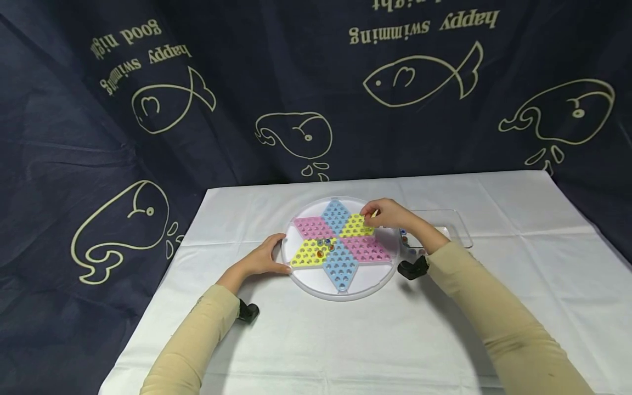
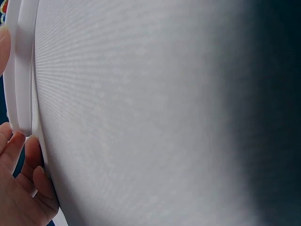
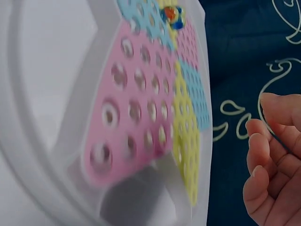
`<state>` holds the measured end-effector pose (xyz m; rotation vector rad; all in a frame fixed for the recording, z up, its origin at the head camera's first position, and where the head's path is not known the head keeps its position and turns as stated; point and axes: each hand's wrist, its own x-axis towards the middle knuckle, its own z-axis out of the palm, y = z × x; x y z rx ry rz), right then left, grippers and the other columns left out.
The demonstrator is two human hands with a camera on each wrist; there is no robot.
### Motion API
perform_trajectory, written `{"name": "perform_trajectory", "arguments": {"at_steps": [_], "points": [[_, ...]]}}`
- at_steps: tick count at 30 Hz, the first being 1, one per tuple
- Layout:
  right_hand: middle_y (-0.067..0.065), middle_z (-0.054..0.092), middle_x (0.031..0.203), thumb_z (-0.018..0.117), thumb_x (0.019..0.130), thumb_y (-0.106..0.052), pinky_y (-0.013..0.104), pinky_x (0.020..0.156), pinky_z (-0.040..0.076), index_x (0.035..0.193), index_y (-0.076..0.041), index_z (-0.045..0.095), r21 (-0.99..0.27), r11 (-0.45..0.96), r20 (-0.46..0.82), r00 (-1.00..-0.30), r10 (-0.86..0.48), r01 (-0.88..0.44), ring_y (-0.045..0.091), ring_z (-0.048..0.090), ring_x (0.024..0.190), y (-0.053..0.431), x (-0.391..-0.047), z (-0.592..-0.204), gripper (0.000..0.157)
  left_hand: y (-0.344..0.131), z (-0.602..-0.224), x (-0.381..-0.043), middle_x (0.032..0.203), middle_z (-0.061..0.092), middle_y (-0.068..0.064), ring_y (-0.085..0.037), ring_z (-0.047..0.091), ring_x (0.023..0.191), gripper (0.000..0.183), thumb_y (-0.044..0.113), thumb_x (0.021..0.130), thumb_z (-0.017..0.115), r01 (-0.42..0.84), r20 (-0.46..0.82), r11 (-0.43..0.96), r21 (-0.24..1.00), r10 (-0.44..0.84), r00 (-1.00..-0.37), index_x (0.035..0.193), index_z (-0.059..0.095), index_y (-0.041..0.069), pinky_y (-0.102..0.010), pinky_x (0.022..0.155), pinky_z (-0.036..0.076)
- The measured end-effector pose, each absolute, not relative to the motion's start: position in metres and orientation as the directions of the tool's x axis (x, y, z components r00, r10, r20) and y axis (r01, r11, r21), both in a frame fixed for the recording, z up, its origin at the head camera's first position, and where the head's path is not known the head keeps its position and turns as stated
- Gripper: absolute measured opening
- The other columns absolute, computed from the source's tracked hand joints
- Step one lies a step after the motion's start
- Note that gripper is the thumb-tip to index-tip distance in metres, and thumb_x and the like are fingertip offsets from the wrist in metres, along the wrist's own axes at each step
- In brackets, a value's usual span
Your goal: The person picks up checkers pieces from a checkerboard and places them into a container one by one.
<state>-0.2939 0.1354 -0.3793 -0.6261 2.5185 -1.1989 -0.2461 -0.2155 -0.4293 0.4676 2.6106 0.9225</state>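
On the table lies a round white Chinese checkers board [image 1: 367, 280], its star of pink, blue and yellow points full of holes. Several glass marbles [image 1: 320, 254] sit in the left yellow point, near the star's centre. My left hand [image 1: 261, 257] touches the board's left rim, thumb and forefinger spread apart along it. Over the upper right yellow point hovers my right hand [image 1: 387, 213]. Its fingers [image 3: 258, 146] are loosely bent in the right wrist view, with no marble visible between them. The board's rim [image 2: 23, 70] fills the left wrist view's left edge.
Just right of the board is a clear plastic box [image 1: 459, 227], partly behind the right forearm, with a few marbles [image 1: 404, 238] at its left end. A white cloth [image 1: 291, 340] covers the table. Behind hangs a dark blue curtain [image 1: 237, 66] with fish drawings.
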Motion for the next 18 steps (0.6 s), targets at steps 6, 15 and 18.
{"name": "perform_trajectory", "arguments": {"at_steps": [6, 15, 18], "points": [[0.010, 0.060, 0.090, 0.060, 0.083, -0.009, 0.028, 0.065, 0.047, 0.109, 0.009, 0.058, -0.813, 0.520, -0.064, -0.847, -0.528, -0.263, 0.014, 0.052, 0.075, 0.118, -0.292, -0.382, 0.031, -0.215, -0.430, -0.247, 0.149, 0.018, -0.017, -0.034, 0.017, 0.138, 0.099, 0.034, 0.069, 0.079, 0.187, -0.201, 0.740, 0.647, 0.401, -0.894, 0.143, 0.021, 0.006, -0.047, 0.111, 0.018], [0.009, 0.062, 0.086, 0.061, 0.080, -0.007, 0.026, 0.058, 0.046, 0.106, 0.008, 0.060, -0.806, 0.526, -0.088, -0.822, -0.562, -0.273, 0.011, 0.051, 0.068, 0.095, -0.288, -0.390, 0.030, -0.216, -0.431, -0.249, 0.149, 0.018, -0.017, -0.034, 0.016, 0.138, 0.100, 0.035, 0.068, 0.080, 0.195, -0.200, 0.741, 0.642, 0.407, -0.891, 0.143, 0.021, 0.006, -0.047, 0.112, 0.017], [0.009, 0.061, 0.084, 0.062, 0.081, -0.007, 0.025, 0.059, 0.046, 0.104, 0.009, 0.060, -0.793, 0.525, -0.078, -0.804, -0.590, -0.308, 0.012, 0.053, 0.071, 0.088, -0.286, -0.393, 0.029, -0.216, -0.432, -0.249, 0.149, 0.018, -0.017, -0.034, 0.016, 0.138, 0.100, 0.036, 0.068, 0.080, 0.194, -0.200, 0.743, 0.641, 0.405, -0.892, 0.143, 0.021, 0.006, -0.047, 0.111, 0.018]]}}
